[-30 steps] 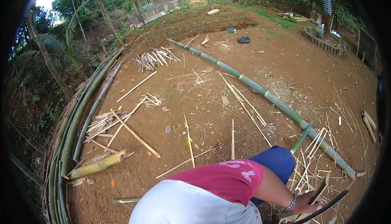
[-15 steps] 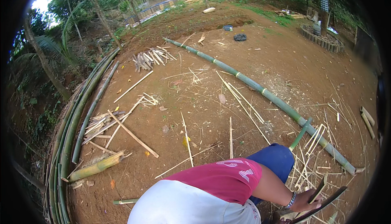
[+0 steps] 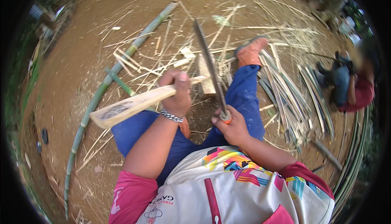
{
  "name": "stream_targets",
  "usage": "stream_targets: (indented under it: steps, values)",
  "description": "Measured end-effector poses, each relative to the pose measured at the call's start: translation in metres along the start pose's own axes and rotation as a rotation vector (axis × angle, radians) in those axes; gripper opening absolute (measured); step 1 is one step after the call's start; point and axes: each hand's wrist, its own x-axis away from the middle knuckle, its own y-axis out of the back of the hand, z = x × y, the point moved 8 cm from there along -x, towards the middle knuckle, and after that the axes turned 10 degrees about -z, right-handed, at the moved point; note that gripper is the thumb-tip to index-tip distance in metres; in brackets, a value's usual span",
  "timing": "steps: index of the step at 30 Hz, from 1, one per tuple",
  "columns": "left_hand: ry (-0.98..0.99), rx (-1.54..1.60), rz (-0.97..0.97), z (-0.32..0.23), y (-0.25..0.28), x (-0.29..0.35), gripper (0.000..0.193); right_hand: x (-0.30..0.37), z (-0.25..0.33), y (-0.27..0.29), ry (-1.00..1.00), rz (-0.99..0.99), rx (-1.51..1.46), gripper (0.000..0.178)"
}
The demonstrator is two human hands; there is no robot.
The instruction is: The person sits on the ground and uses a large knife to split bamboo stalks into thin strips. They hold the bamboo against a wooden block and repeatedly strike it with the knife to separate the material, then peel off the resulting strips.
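My left hand (image 3: 177, 93), with a woven bracelet at its wrist, is closed around a pale wooden mallet (image 3: 132, 105). The broad, dark-marked end points left and its thin end reaches right toward the blade. My right hand (image 3: 233, 127) grips a machete (image 3: 209, 63) by its handle, which has an orange end. The long dark blade rises away from me, in front of an upright wooden block (image 3: 205, 74) between my legs. Whether blade and block touch, I cannot tell. Cut bamboo strips (image 3: 220, 32) litter the ground around the block.
A long green bamboo pole (image 3: 97, 96) lies along the left. Split bamboo slats (image 3: 285, 102) are piled beside my leg, with whole poles (image 3: 353, 163) at the far right. Another person (image 3: 360, 87) sits low on the right. My orange boot (image 3: 251, 52) stands ahead.
The view has swung from the yard to my lap and the block. My left hand, formerly at a dark strip-like piece low on the right, now grips the mallet.
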Motion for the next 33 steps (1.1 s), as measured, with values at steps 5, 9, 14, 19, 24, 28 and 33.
stream_targets:
  steps: [5,9,14,19,24,28,33]
  values:
    - [0.123,0.019,0.010,-0.005,-0.016,0.002,0.034,0.032,0.017,0.007,-0.039,0.007,0.016,0.031]
    - [0.063,0.073,-0.027,-0.007,-0.005,0.002,0.033,0.029,0.022,0.013,0.078,-0.003,0.010,0.033]
    - [0.078,0.111,-0.020,-0.008,0.004,-0.001,0.037,0.001,0.018,0.011,0.151,0.015,0.105,0.034]
    - [0.054,0.077,0.087,-0.014,-0.012,0.000,0.033,-0.018,0.004,0.007,0.086,-0.024,0.077,0.036]
    - [0.030,0.177,0.184,-0.015,-0.017,0.004,0.032,-0.036,-0.025,0.016,-0.044,0.051,0.147,0.047]
    - [0.041,0.220,0.187,-0.009,-0.024,-0.005,0.032,-0.038,-0.035,0.009,-0.036,0.063,0.149,0.039]
    - [0.035,0.238,0.199,-0.009,-0.032,-0.008,0.031,-0.039,-0.018,0.007,0.043,0.105,0.173,0.032]
